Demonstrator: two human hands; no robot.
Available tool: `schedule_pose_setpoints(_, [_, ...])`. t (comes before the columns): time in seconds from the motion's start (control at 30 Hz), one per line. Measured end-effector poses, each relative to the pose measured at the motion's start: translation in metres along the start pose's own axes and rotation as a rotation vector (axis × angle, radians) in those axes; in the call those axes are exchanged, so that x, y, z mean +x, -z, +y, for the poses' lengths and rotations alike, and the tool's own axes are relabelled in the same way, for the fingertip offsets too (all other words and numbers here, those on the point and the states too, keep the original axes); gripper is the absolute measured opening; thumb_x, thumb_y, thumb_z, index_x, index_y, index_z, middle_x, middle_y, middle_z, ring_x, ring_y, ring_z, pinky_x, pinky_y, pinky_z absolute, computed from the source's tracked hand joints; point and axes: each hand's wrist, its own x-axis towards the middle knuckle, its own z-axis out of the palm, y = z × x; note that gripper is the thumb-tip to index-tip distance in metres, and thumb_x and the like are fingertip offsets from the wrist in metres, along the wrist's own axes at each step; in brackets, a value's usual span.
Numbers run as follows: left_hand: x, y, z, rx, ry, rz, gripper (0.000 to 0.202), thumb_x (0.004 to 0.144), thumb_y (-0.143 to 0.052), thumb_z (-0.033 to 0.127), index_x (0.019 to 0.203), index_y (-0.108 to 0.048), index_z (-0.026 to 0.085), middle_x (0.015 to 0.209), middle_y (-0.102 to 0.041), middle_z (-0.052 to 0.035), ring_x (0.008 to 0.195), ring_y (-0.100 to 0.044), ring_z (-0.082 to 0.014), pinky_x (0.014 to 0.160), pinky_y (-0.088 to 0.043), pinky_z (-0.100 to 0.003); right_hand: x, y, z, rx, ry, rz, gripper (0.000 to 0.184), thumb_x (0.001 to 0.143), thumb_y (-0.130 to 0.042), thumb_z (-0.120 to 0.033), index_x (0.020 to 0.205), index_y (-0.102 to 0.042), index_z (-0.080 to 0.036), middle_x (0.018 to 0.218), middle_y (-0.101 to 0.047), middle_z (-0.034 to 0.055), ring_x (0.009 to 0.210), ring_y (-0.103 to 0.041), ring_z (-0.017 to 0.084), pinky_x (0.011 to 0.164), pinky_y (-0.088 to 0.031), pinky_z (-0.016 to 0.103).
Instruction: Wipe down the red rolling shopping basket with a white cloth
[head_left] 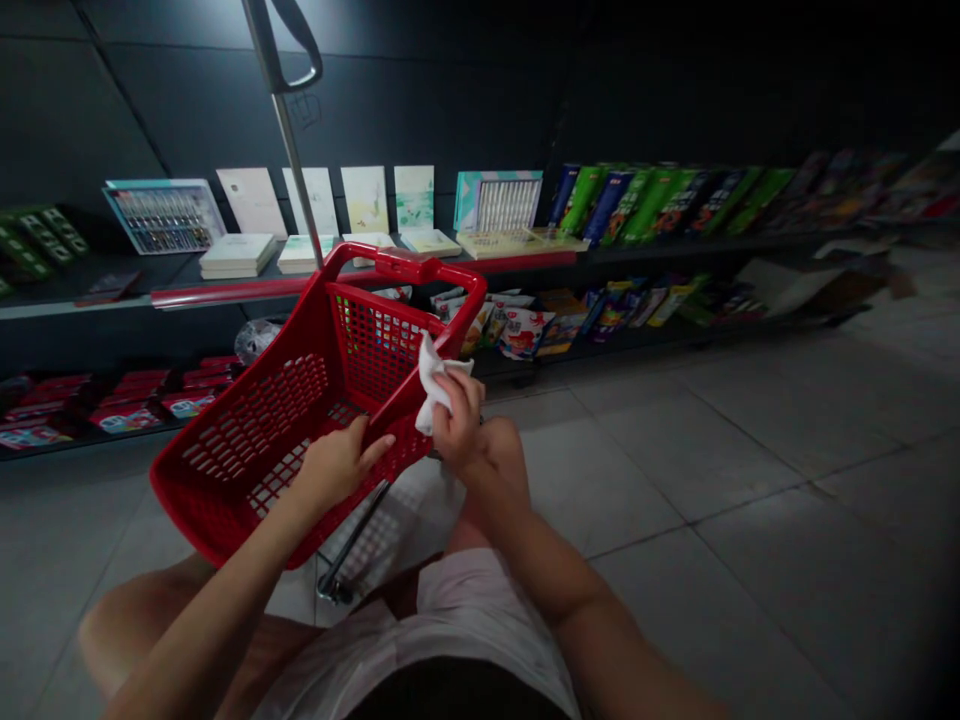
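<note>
In front of me stands a red plastic shopping basket (pixel 247 400) with a perforated wall, a tall pull handle (pixel 289 130) and a wheel (pixel 334 588) beneath. My left hand (pixel 339 462) grips the basket's near rim, with its fingers over the inner side and the thumb outside. My right hand (pixel 456 410) is closed around a crumpled white cloth (pixel 433 378). It holds the cloth against the outer side of the basket near the end with the red loop handle (pixel 405 262). Part of the cloth is hidden behind my fingers.
Behind the basket runs a dark shelf (pixel 360 285) with notebooks (pixel 364 200), pen sets (pixel 499 205) and green and blue packages (pixel 637 205). Snack bags (pixel 521 330) and red packs (pixel 131 400) fill the lower level. A cardboard box (pixel 832 280) sits at right on the tiled floor (pixel 720 450).
</note>
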Motion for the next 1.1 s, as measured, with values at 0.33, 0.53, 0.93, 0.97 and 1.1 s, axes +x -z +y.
schedule_pose_setpoints(0.33, [-0.018,-0.006,-0.031,0.343,-0.078,0.059,0.044,0.098,-0.023,0.044,0.099,-0.059,0.019,0.083,-0.073,-0.0103,0.071,-0.07,-0.0239,0.054,-0.039,-0.026,0.109,0.015,0.099,-0.255,0.085,0.2,0.042,0.08,-0.038,-0.011,0.115,-0.063,-0.016,0.118,-0.056,0.0136,0.113,-0.048,0.025,0.1,-0.038,0.047])
schedule_pose_setpoints(0.53, [-0.031,0.003,-0.075,0.317,-0.145,0.096,0.046,0.098,-0.025,0.046,0.093,-0.062,0.019,0.074,-0.071,-0.0065,0.065,-0.067,-0.0205,0.053,-0.035,-0.026,0.056,0.011,0.057,-0.201,0.074,0.275,0.045,0.084,-0.035,-0.015,0.122,-0.059,-0.016,0.123,-0.053,0.0142,0.117,-0.047,0.026,0.102,-0.037,0.047])
schedule_pose_setpoints(0.93, [-0.049,0.026,-0.131,0.141,-0.227,0.102,0.041,0.087,-0.044,0.056,0.071,-0.059,0.021,0.064,-0.064,-0.001,0.059,-0.062,-0.0157,0.055,-0.039,-0.025,0.081,0.086,0.034,-0.105,0.17,0.201,0.043,0.082,-0.037,-0.013,0.114,-0.064,-0.022,0.117,-0.061,0.0078,0.112,-0.054,0.023,0.098,-0.042,0.044])
schedule_pose_setpoints(0.97, [-0.047,0.028,-0.132,0.134,-0.223,0.119,0.042,0.087,-0.044,0.056,0.069,-0.057,0.021,0.064,-0.064,-0.0012,0.059,-0.061,-0.0157,0.055,-0.04,-0.025,0.093,0.093,0.029,-0.028,0.201,0.104,0.043,0.08,-0.037,-0.013,0.111,-0.065,-0.022,0.113,-0.063,0.0063,0.108,-0.056,0.022,0.096,-0.043,0.042])
schedule_pose_setpoints(1.1, [-0.032,0.039,-0.096,0.025,-0.288,0.296,0.04,0.088,-0.044,0.055,0.092,-0.061,0.019,0.092,-0.07,-0.0064,0.084,-0.066,-0.0202,0.077,-0.049,-0.029,0.133,0.099,0.017,0.145,0.368,-0.458,0.038,0.076,-0.039,-0.011,0.095,-0.07,-0.022,0.096,-0.071,0.0011,0.094,-0.062,0.017,0.09,-0.046,0.037])
